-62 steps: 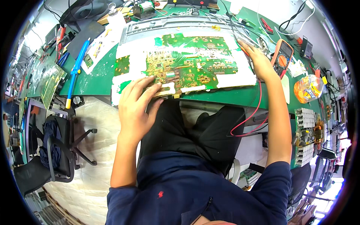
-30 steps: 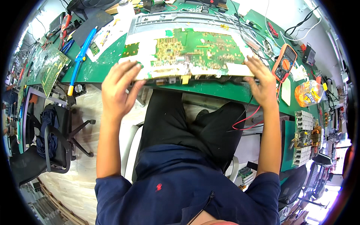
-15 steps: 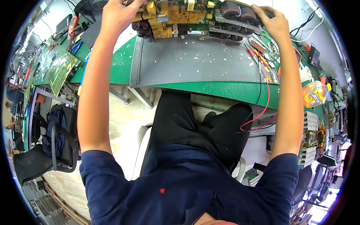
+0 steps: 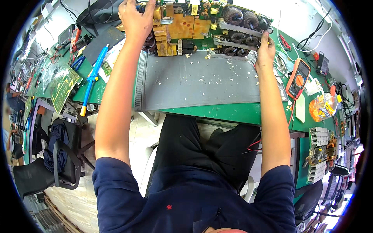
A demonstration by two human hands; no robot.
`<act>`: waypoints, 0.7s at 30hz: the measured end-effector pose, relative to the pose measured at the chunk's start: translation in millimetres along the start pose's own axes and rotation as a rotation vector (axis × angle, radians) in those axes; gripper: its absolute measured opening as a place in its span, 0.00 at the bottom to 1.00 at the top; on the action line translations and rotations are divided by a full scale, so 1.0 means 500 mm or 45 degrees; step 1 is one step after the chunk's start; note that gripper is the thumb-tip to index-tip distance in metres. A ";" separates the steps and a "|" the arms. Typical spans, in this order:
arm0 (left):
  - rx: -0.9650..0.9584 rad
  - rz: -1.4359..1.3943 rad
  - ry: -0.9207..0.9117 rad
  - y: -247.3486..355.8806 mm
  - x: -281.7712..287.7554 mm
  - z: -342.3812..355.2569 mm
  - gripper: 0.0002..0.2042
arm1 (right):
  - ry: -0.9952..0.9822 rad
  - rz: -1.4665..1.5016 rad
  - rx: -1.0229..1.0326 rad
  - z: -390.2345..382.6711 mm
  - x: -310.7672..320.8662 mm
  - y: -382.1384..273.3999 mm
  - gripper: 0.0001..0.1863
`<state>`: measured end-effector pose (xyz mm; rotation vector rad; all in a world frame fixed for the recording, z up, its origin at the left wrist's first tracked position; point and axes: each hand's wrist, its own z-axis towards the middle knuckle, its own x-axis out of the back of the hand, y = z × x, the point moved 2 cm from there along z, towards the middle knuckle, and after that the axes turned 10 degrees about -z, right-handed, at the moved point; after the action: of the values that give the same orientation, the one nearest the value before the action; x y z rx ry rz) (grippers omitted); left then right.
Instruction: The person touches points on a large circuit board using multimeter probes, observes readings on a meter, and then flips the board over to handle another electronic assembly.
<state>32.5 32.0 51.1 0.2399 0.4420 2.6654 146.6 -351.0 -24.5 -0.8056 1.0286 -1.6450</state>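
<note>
A large power circuit board (image 4: 184, 29) with yellow transformers, wound toroid coils and long metal heat sinks lies across the far part of a grey mat (image 4: 186, 79). My left hand (image 4: 136, 18) is closed on its far left end, the fingertips partly hidden behind the parts. At the right end, my right hand (image 4: 266, 53) grips the board beside the heat sinks and coils, thumb on the near side. Pale crumbs are scattered over the mat in front of the board.
The mat rests on a green bench (image 4: 210, 112). To the right are an orange multimeter (image 4: 298, 77), a plastic bottle (image 4: 322, 106) and another board with heat sinks (image 4: 318, 167). On the left lie a blue desoldering pump (image 4: 94, 75) and a green circuit board (image 4: 64, 87). A chair (image 4: 64, 151) stands left.
The board appears lower in view, with more of its component face showing. My right hand has shifted from its far right corner down along the right end. My left hand has moved slightly right.
</note>
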 end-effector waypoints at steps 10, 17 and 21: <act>-0.089 0.012 -0.107 -0.049 -0.052 0.017 0.26 | -0.109 -0.216 0.074 -0.004 -0.006 0.129 0.60; -0.087 -0.172 0.149 -0.040 -0.036 -0.041 0.39 | -0.166 -0.605 0.221 -0.036 -0.007 0.091 0.62; 0.407 -0.474 0.337 -0.067 -0.037 -0.151 0.38 | -0.189 -0.578 0.282 -0.045 -0.014 0.082 0.60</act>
<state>44.1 32.3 -32.9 -0.0988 0.9039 2.2574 145.1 -344.7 -71.6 -1.0450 0.5693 -2.0019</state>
